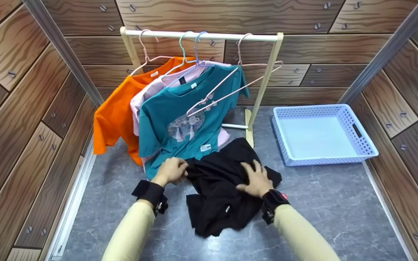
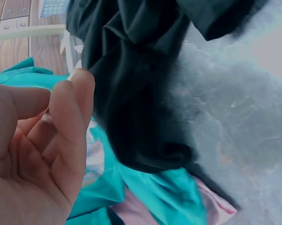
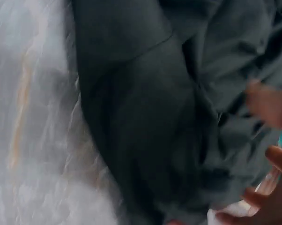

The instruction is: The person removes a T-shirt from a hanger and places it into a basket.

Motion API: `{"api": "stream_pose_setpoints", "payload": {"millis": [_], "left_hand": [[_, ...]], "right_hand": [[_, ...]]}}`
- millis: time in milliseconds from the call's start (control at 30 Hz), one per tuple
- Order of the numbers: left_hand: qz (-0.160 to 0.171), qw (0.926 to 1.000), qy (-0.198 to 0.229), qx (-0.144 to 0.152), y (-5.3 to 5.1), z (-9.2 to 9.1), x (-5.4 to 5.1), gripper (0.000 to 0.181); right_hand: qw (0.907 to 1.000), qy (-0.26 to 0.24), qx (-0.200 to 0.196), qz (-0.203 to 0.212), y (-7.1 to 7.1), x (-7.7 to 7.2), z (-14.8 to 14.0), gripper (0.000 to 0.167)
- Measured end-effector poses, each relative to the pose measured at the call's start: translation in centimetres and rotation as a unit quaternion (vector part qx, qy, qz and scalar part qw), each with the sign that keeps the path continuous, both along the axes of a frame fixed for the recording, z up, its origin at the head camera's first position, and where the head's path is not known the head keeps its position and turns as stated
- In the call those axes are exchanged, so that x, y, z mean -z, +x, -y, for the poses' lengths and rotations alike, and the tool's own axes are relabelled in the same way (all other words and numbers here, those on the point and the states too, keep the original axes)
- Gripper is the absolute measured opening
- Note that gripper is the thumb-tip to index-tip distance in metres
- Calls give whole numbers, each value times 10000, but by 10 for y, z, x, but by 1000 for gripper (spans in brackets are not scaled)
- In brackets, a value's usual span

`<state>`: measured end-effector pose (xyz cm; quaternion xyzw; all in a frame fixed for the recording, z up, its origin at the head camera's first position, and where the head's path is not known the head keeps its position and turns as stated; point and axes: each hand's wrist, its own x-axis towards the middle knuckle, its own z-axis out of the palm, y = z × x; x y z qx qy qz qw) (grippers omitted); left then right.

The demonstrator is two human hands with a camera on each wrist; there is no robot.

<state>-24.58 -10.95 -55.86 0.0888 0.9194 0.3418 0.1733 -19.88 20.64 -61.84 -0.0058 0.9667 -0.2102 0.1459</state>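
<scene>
A crumpled black garment lies on the grey floor, a small white label showing near its lower part. At its left edge is my left hand, fingers bent; in the left wrist view the left hand has thumb and fingertips close together beside the black cloth, with no cloth visible between them. My right hand is spread over the garment's right side. The right wrist view shows the right hand with parted fingers over the dark fabric.
Behind stands a rack with a white rail. On it hang an orange shirt, a pale pink shirt, a teal shirt and a bare pink hanger. A light blue basket sits at the right.
</scene>
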Motion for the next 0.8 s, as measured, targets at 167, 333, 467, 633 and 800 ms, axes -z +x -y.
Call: {"api": "stream_pose_setpoints", "payload": {"millis": [167, 333, 467, 633, 800], "left_hand": [[96, 9999, -132, -34, 5, -4, 7, 26], [141, 9998, -107, 9, 6, -9, 10, 27], [-7, 9997, -245, 43, 7, -8, 7, 27], [-180, 9991, -380, 68, 6, -7, 2, 27], [-157, 9994, -321, 37, 4, -2, -5, 26]], "right_hand": [[9954, 642, -204, 686, 11, 18, 31, 100], [9923, 1207, -205, 176, 16, 33, 47, 75], [9959, 863, -221, -139, 15, 29, 40, 46], [9980, 54, -292, -556, 8, 23, 24, 17], [9903, -791, -704, -898, -7, -8, 13, 32]]}}
